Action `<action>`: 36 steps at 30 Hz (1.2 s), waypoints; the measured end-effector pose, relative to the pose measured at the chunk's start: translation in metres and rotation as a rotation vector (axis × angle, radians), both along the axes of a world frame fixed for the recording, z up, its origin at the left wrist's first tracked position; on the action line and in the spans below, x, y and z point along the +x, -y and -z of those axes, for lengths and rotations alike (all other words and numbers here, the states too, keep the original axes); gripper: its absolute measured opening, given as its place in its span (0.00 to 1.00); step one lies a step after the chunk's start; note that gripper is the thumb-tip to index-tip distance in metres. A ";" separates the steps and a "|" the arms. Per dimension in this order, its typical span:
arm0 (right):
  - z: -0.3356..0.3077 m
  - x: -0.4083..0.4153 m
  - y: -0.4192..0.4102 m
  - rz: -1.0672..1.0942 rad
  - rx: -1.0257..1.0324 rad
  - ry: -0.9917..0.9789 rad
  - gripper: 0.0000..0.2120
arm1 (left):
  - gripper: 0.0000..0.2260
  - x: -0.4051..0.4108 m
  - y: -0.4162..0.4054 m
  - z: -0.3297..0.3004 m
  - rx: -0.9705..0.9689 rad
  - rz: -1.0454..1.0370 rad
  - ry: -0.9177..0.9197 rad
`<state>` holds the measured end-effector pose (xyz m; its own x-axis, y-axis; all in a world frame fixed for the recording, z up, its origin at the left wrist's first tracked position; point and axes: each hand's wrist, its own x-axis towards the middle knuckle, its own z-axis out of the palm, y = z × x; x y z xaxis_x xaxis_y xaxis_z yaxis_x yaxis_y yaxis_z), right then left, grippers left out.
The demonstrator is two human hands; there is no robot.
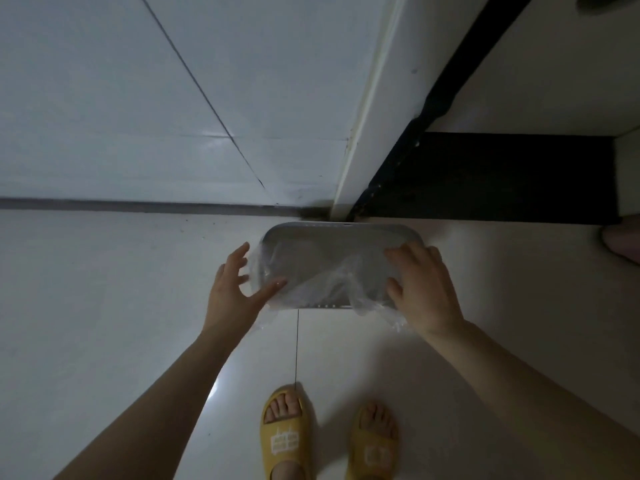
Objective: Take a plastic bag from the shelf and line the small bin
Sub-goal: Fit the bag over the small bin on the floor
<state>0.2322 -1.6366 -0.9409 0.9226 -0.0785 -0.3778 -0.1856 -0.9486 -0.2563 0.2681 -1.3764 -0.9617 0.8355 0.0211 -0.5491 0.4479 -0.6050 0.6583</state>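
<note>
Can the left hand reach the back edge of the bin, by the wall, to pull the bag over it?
Probably yes. The left hand is at the left end of the bin, touching the plastic bag, and nothing lies between it and the bare back edge.

A clear plastic bag [341, 284] drapes crumpled over the grey oblong small bin [341, 230].

- Dim here, a bluish-grey cast all over, the picture soft and slightly grainy.
- Pale glare on the floor [216, 388], low and centre-left.
- The plastic bag [341, 282] catches faint highlights.
- Black shadow fills the gap [485, 178] on the right.
- Wide-angle bend at the edges.
</note>
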 end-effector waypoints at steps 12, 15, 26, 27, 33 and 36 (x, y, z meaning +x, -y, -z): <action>-0.030 0.043 -0.054 -0.386 0.247 0.075 0.33 | 0.42 -0.038 -0.006 -0.013 0.005 -0.024 -0.021; -0.015 0.051 -0.057 -0.478 0.165 0.059 0.31 | 0.30 -0.026 -0.002 -0.013 -0.007 -0.120 0.049; 0.008 0.067 -0.073 -0.436 0.032 0.167 0.26 | 0.13 -0.007 -0.003 -0.012 -0.014 -0.257 0.146; 0.009 0.069 -0.074 -0.424 0.029 0.180 0.24 | 0.12 -0.007 -0.005 -0.011 -0.024 -0.276 0.147; 0.009 0.085 -0.077 -0.374 0.130 0.228 0.05 | 0.05 -0.002 -0.018 -0.008 -0.103 -0.331 0.134; 0.008 0.096 -0.084 -0.299 0.241 0.249 0.06 | 0.06 0.013 -0.024 -0.002 -0.187 -0.426 0.120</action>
<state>0.3285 -1.5524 -0.9490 0.9563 0.2684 -0.1159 0.1831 -0.8588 -0.4784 0.2810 -1.3523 -0.9593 0.8317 0.2853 -0.4763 0.5444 -0.2510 0.8004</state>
